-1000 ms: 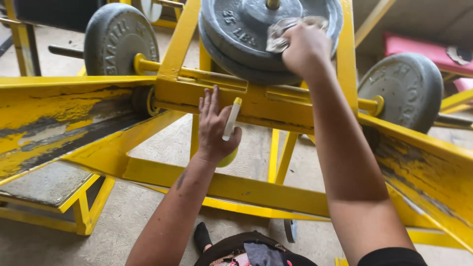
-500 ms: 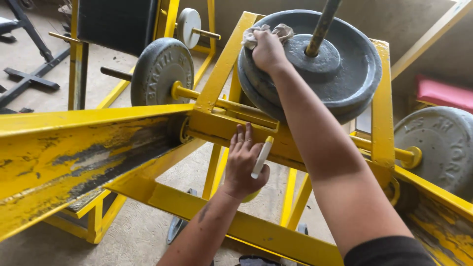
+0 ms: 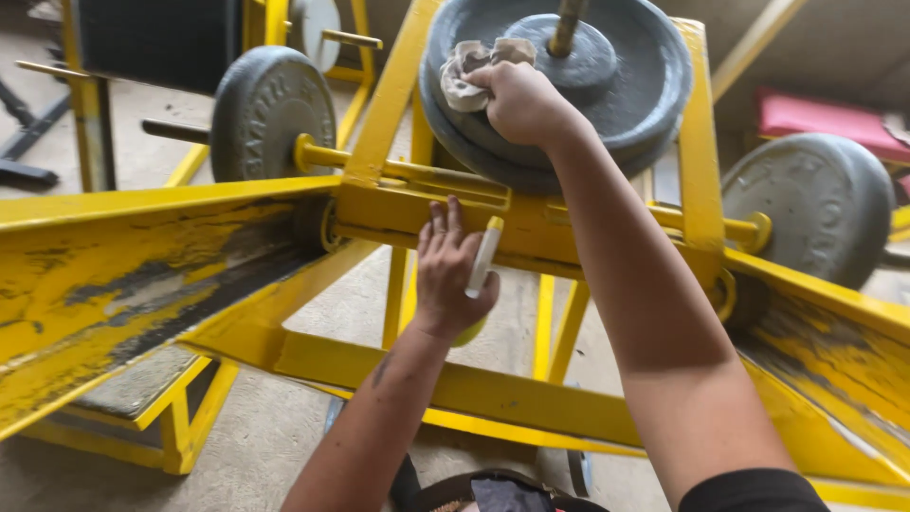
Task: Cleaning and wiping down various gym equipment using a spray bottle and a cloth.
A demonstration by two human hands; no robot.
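The crumpled grey cloth (image 3: 471, 68) sits bunched under your right hand (image 3: 521, 100), pressed against the upper left face of the stacked grey weight plates (image 3: 626, 90) that hang on the rusty centre post (image 3: 567, 24) of the yellow steel machine frame (image 3: 398, 204). Your right fingers are curled tight around the cloth, pinching it in a closed fist against the plate. Your left hand (image 3: 450, 270) rests lower down on the frame's yellow crossbar, its fingers stretched out flat and held close together against the metal, while the thumb traps a slim white and yellow bottle (image 3: 482, 258) against the palm; its yellow base peeks out below the hand. To the left, another grey weight plate (image 3: 270, 109) stands on a yellow peg, and a third (image 3: 820, 204) stands on the peg at the right. The worn yellow footplate (image 3: 123, 284), its paint scraped away in dark patches, slants across the left side above the concrete floor (image 3: 256, 436).
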